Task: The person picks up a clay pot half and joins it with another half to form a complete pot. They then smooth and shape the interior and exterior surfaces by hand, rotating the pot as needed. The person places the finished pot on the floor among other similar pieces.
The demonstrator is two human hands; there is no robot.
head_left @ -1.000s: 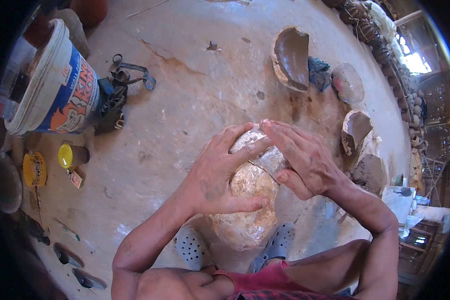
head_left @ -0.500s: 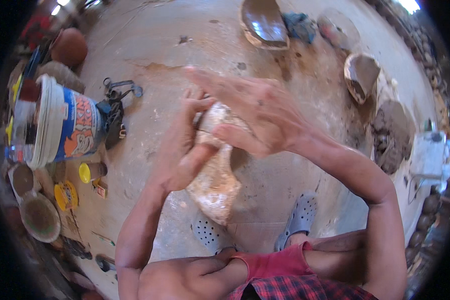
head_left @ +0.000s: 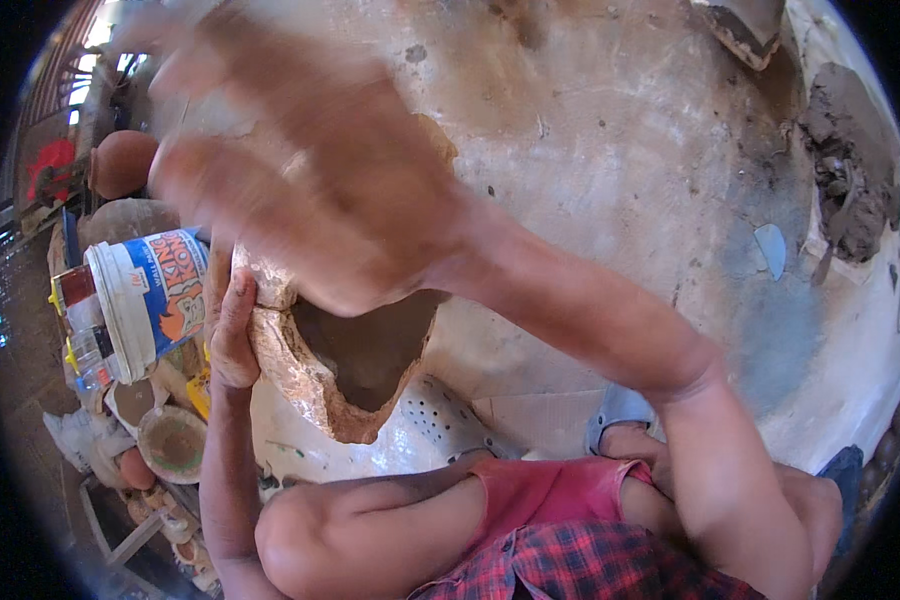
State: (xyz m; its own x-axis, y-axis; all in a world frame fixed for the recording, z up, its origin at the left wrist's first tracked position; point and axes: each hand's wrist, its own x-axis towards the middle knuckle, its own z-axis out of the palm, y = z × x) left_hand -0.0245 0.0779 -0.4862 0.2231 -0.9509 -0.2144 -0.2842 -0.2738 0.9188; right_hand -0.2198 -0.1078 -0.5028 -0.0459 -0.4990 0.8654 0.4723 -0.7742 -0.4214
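Since the earlier frame, the hollow shell (head_left: 292,372) turns from outer face to open side, and the right hand (head_left: 335,180) shifts leftward over it. We support the shell's left wall in the left hand (head_left: 232,335), above the floor (head_left: 620,200), toward the floor's left edge. The right hand is spread and blurred; contact cannot be determined. We judge the dark inner layer (head_left: 365,355) complete where visible; the covered portion remains unverified.

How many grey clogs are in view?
2: left clog, partly behind the held rough-rimmed shell; right clog, farther right, also partly hidden. Others could be hidden.
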